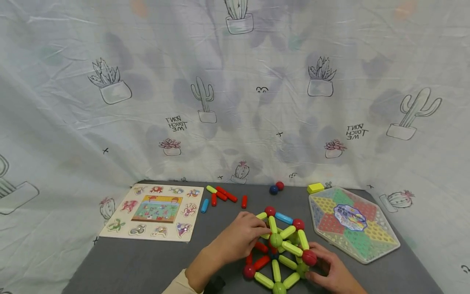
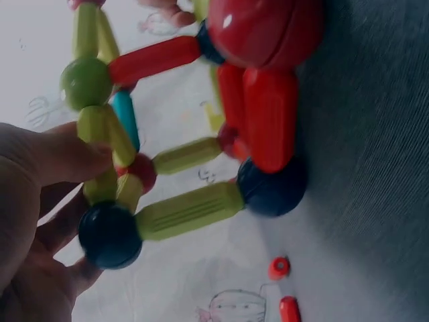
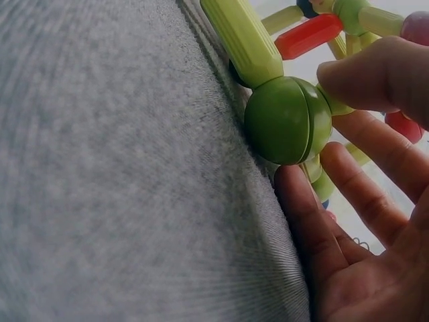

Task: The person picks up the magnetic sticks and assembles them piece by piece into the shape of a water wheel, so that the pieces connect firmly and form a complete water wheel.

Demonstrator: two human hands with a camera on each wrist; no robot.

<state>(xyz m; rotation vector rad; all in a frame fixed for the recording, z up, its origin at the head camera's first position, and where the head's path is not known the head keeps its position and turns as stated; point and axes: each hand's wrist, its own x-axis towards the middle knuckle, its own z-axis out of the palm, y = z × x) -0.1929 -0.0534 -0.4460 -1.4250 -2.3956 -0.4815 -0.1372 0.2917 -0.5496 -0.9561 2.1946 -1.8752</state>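
Note:
A toy frame of sticks and balls stands on the table in front of me, mostly yellow-green sticks with some red ones and a blue stick [image 1: 284,218]. On its left side, my left hand [image 1: 240,234] pinches an upright yellow-green stick [image 2: 92,124] between a green ball [image 2: 87,84] and a dark blue ball [image 2: 110,235]. My right hand [image 1: 332,267] grips the frame's right side low down. In the right wrist view its thumb presses a yellow-green stick [image 3: 334,100] beside a green ball [image 3: 285,121], with the fingers behind. A red ball [image 1: 309,257] sits just above that hand.
Loose red sticks [image 1: 226,193] and a blue stick [image 1: 205,205] lie behind the frame. A dark blue ball [image 1: 273,190] and a yellow block [image 1: 315,188] are at the back. A wooden puzzle board [image 1: 123,216] lies left, a hexagonal board game [image 1: 327,222] right. A printed curtain [image 1: 235,134] hangs behind.

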